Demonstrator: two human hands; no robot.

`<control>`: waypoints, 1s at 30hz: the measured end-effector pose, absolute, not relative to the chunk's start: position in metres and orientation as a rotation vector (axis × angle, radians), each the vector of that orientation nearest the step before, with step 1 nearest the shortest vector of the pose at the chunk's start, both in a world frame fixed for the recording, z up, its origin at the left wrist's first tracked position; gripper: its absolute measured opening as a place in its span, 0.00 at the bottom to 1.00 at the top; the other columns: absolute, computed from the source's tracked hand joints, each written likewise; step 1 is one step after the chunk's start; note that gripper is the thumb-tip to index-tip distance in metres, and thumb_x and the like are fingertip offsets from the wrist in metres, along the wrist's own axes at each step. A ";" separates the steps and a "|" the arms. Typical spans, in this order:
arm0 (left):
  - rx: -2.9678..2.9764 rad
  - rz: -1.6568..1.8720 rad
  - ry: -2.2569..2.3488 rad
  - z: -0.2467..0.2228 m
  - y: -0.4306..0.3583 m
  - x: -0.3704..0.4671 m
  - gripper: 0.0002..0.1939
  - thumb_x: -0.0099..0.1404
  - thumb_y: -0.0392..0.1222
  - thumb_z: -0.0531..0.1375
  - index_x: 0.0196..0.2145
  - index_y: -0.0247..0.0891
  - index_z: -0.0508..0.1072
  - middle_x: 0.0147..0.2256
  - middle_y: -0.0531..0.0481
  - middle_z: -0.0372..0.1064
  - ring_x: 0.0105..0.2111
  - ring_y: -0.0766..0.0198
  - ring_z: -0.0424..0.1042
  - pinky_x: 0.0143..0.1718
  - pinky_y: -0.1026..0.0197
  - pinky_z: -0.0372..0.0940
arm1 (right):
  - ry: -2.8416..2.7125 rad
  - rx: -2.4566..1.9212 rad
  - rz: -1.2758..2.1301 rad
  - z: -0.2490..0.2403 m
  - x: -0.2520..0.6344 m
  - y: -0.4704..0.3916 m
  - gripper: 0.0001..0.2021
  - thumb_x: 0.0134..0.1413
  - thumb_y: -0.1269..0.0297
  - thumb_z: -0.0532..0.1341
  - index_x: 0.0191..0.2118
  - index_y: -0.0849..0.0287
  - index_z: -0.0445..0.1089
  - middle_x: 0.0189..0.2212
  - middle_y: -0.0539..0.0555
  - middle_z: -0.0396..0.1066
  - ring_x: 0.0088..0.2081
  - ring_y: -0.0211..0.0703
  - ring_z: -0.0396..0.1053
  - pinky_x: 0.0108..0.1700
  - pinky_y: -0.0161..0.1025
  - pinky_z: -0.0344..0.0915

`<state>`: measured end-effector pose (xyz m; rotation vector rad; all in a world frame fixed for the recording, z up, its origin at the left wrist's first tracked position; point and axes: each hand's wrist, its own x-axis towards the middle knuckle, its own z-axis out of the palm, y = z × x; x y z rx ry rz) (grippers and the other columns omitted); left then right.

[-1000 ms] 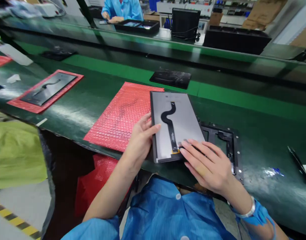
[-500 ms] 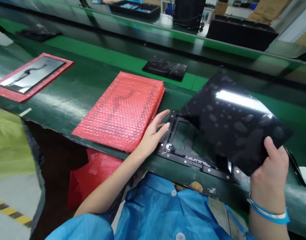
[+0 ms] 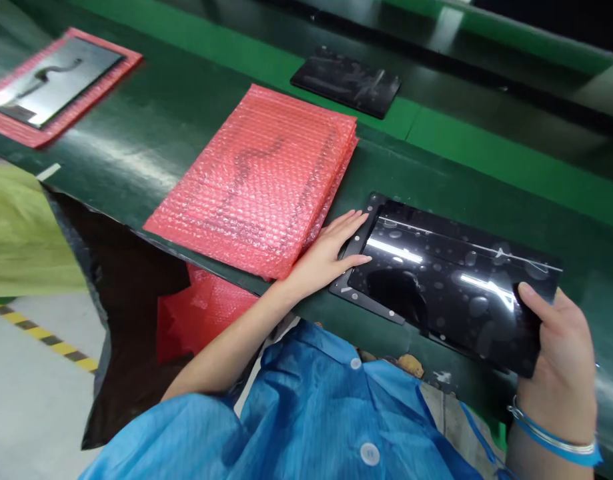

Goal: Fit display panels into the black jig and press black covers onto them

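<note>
A glossy black display panel (image 3: 451,280) lies glass side up over a black frame jig (image 3: 359,297) on the green belt. My right hand (image 3: 556,340) grips the panel's right end, thumb on the glass. My left hand (image 3: 331,253) rests with spread fingers on the panel's left edge and the jig's corner. The jig is mostly hidden under the panel.
A stack of red bubble-wrap bags (image 3: 261,180) lies just left of my left hand. Another black panel (image 3: 346,80) sits farther up the belt. A panel on red wrap (image 3: 51,80) lies at the far left. More red wrap (image 3: 201,313) hangs below the belt edge.
The panel, first lying back side up with its flex cable showing, was flipped and lifted by my right hand, then lowered glass side up onto the jig. My left hand moved to its left edge.
</note>
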<state>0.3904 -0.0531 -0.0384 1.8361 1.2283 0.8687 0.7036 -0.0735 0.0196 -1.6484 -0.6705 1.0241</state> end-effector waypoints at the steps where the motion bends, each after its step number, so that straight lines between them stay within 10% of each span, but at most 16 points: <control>1: 1.850 0.875 1.222 -0.040 -0.053 0.390 0.37 0.69 0.59 0.60 0.69 0.44 0.58 0.70 0.41 0.52 0.72 0.50 0.46 0.71 0.43 0.44 | -0.690 -1.652 1.018 0.019 0.704 -0.073 0.19 0.29 0.60 0.75 0.32 0.58 0.75 0.25 0.50 0.76 0.33 0.53 0.78 0.42 0.51 0.76; 30: 2.022 0.739 1.322 -0.036 -0.059 0.398 0.21 0.73 0.43 0.59 0.62 0.48 0.71 0.71 0.41 0.48 0.72 0.48 0.44 0.68 0.38 0.49 | -0.786 -1.830 0.943 0.022 0.704 -0.064 0.22 0.23 0.55 0.75 0.31 0.56 0.74 0.27 0.49 0.75 0.28 0.47 0.73 0.35 0.48 0.73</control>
